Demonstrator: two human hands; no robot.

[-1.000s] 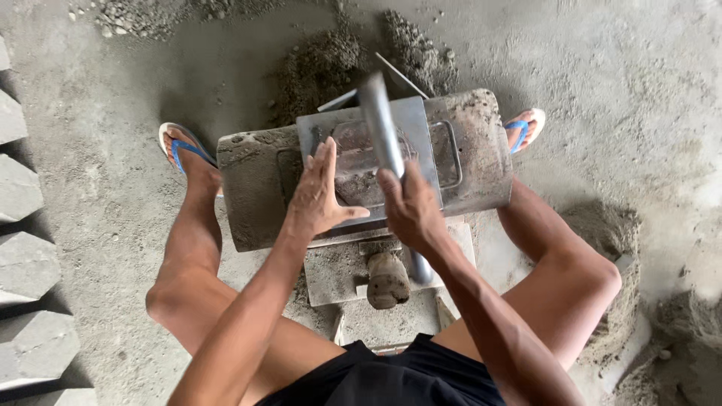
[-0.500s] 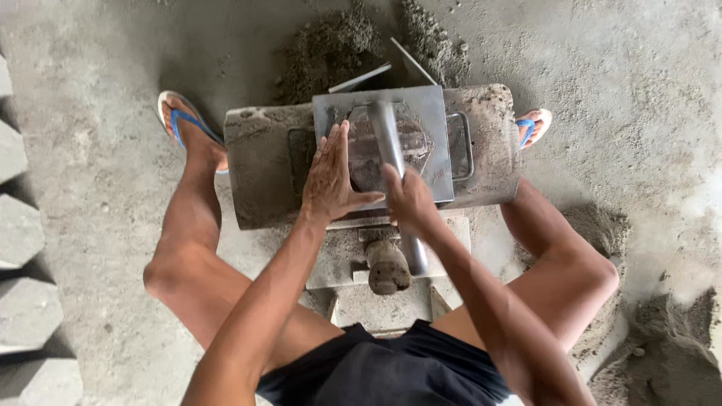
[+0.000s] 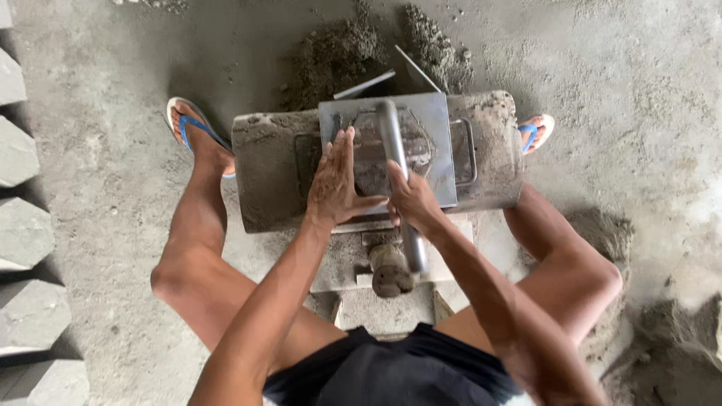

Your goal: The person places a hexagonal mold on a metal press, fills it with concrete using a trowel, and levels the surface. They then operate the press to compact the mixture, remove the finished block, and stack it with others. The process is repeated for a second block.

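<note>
Around the grey metal mould plate (image 3: pixel 421 143), room was tight. Beyond it, 2 heaps of damp cement mix (image 3: pixel 338 53) and 2 thin metal strips (image 3: pixel 365 84) blocked the far side. The person's legs and blue sandals (image 3: pixel 192 128) closed in both ends of the mould. Far to the plate's left, a row of cast hexagonal blocks (image 3: pixel 22 233) lined the edge, with bare floor (image 3: pixel 98 188) lying open between.

Grey hexagonal blocks (image 3: pixel 22 225) line the left edge; loose sand pile (image 3: pixel 338 49) (damp, dark) on concrete floor (image 3: pixel 639 75).
</note>
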